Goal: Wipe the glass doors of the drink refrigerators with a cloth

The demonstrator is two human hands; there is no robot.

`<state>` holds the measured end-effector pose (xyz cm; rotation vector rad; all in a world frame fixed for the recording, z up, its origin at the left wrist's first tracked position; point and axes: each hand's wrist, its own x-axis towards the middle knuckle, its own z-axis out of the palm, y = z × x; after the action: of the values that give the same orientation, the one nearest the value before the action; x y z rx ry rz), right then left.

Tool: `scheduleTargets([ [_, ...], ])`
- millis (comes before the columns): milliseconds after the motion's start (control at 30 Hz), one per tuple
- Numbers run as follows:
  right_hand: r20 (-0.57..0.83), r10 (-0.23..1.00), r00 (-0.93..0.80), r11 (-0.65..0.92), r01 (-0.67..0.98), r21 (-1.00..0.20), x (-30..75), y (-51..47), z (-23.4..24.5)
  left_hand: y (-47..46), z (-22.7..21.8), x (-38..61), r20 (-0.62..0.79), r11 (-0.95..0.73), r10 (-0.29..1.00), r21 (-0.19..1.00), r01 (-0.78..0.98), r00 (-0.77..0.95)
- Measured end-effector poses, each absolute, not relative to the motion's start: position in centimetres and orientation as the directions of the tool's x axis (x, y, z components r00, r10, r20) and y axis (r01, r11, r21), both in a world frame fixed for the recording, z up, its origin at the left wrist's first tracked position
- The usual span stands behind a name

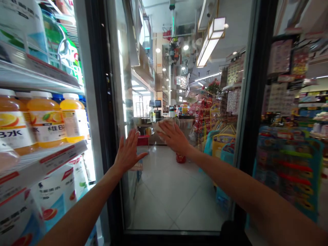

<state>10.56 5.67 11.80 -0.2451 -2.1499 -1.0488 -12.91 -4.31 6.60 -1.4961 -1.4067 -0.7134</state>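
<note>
**Both hands on the cooler's glass door, cloth under the right**

From my remote seat I see 1 open glass door filling the middle of the head view, dark frame on both sides. Shop floor and shelves of goods show through it.

- Left hand: at about 8 o'clock from centre. Fingers spread, pointing up, palm flat against the glass near the door's left edge. Holds nothing.
- Right hand: just past centre, toward 12 o'clock. Fingers close together, laid over a bunched white cloth, pressing it onto the glass. Can't tell if the thumb grips it.
- The cloth sticks out at the fingertips, 10 o'clock side of the right hand, touching the glass. It sits above and to the right of the left hand, the 2 hands near each other but apart.
- Both forearms are bare. They come in from 7 and 4 o'clock.

Left of the door, at 9 o'clock, are the cooler shelves with red-and-white price strips. 3 orange juice bottles with white caps stand upright in a row on the middle shelf. White-labelled bottles stand below, and more bottles on the shelf above at 11 o'clock.
</note>
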Motion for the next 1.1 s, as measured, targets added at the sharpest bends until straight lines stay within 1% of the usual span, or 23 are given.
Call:
scheduleTargets([
  [67, 0.545, -0.192, -0.816, 0.650, 0.311, 0.694, 13.2, 6.1, 10.8, -3.8, 7.0, -11.4, 0.879, 0.050, 0.434, -0.242, 0.969, 0.198],
  [100, 0.513, -0.202, -0.834, 0.646, 0.280, 0.710, 14.5, 6.3, 10.5, -3.5, 7.0, -10.7, 0.873, 0.032, 0.441, -0.245, 0.969, 0.206],
  [133, 0.535, -0.185, -0.824, 0.644, 0.310, 0.700, 15.6, 6.5, 10.3, -3.2, 7.0, -9.9, 0.869, 0.019, 0.449, -0.244, 0.970, 0.210],
  [167, 0.606, -0.142, -0.783, 0.639, 0.396, 0.660, 16.7, 6.7, 10.3, -3.0, 6.9, -9.2, 0.867, 0.012, 0.452, -0.239, 0.971, 0.208],
  [233, 0.783, -0.023, -0.622, 0.607, 0.613, 0.505, 18.7, 7.0, 10.1, -2.5, 6.7, -7.6, 0.869, 0.004, 0.449, -0.233, 0.972, 0.207],
  [267, 0.829, 0.018, -0.559, 0.590, 0.675, 0.443, 19.5, 7.0, 9.6, -2.2, 6.6, -6.7, 0.869, -0.002, 0.447, -0.235, 0.972, 0.211],
  [300, 0.833, 0.033, -0.553, 0.586, 0.686, 0.432, 20.3, 7.1, 8.9, -2.0, 6.5, -5.9, 0.866, -0.012, 0.449, -0.242, 0.970, 0.222],
  [333, 0.802, 0.029, -0.597, 0.596, 0.655, 0.465, 21.1, 7.0, 8.0, -1.8, 6.4, -5.0, 0.858, -0.027, 0.454, -0.254, 0.967, 0.239],
  [400, 0.676, -0.021, -0.736, 0.627, 0.517, 0.582, 22.3, 6.9, 6.3, -1.4, 6.2, -3.3, 0.833, -0.061, 0.479, -0.284, 0.957, 0.278],
  [433, 0.625, -0.038, -0.779, 0.636, 0.464, 0.617, 22.8, 6.8, 5.9, -1.3, 6.1, -2.5, 0.820, -0.075, 0.492, -0.296, 0.952, 0.293],
  [467, 0.621, -0.033, -0.783, 0.635, 0.464, 0.618, 23.1, 6.7, 6.0, -1.1, 6.0, -1.7, 0.808, -0.085, 0.504, -0.304, 0.949, 0.304],
  [500, 0.670, -0.006, -0.743, 0.624, 0.521, 0.583, 23.4, 6.7, 6.5, -1.0, 5.9, -1.0, 0.801, -0.089, 0.514, -0.307, 0.948, 0.308],
  [567, 0.812, 0.067, -0.580, 0.574, 0.688, 0.444, 23.7, 6.7, 7.9, -0.8, 5.8, 0.2, 0.795, -0.090, 0.525, -0.304, 0.948, 0.305],
  [600, 0.859, 0.094, -0.504, 0.546, 0.747, 0.379, 23.8, 6.6, 8.4, -0.7, 5.8, 0.7, 0.794, -0.092, 0.526, -0.303, 0.948, 0.305],
  [633, 0.877, 0.105, -0.469, 0.528, 0.773, 0.351, 24.0, 6.6, 8.5, -0.7, 5.8, 1.1, 0.793, -0.094, 0.527, -0.304, 0.948, 0.306],
  [667, 0.867, 0.104, -0.487, 0.526, 0.767, 0.368, 24.2, 6.6, 8.2, -0.6, 5.8, 1.5, 0.792, -0.099, 0.526, -0.307, 0.947, 0.312],
  [767, 0.722, 0.042, -0.691, 0.568, 0.611, 0.552, 25.3, 6.6, 6.1, -0.4, 5.5, 2.3, 0.783, -0.118, 0.524, -0.325, 0.938, 0.337],
  [800, 0.680, 0.027, -0.733, 0.577, 0.567, 0.588, 25.8, 6.6, 5.7, -0.3, 5.4, 2.6, 0.778, -0.126, 0.524, -0.331, 0.935, 0.346],
  [867, 0.703, 0.056, -0.709, 0.573, 0.600, 0.559, 26.7, 6.9, 6.2, -0.2, 5.2, 3.1, 0.770, -0.140, 0.528, -0.339, 0.930, 0.360],
  [933, 0.824, 0.124, -0.552, 0.535, 0.737, 0.413, 27.5, 7.3, 7.7, -0.1, 5.1, 3.6, 0.766, -0.147, 0.532, -0.336, 0.930, 0.361],
  [1000, 0.890, 0.150, -0.430, 0.514, 0.803, 0.302, 28.2, 7.4, 8.3, -0.1, 5.0, 4.1, 0.766, -0.150, 0.534, -0.331, 0.932, 0.358],
  [1033, 0.889, 0.145, -0.435, 0.524, 0.796, 0.304, 28.5, 7.4, 7.9, 0.0, 5.0, 4.3, 0.767, -0.152, 0.532, -0.331, 0.931, 0.359],
  [1100, 0.825, 0.117, -0.553, 0.570, 0.718, 0.400, 29.2, 7.2, 6.0, 0.1, 4.8, 4.7, 0.762, -0.165, 0.527, -0.342, 0.925, 0.376],
])
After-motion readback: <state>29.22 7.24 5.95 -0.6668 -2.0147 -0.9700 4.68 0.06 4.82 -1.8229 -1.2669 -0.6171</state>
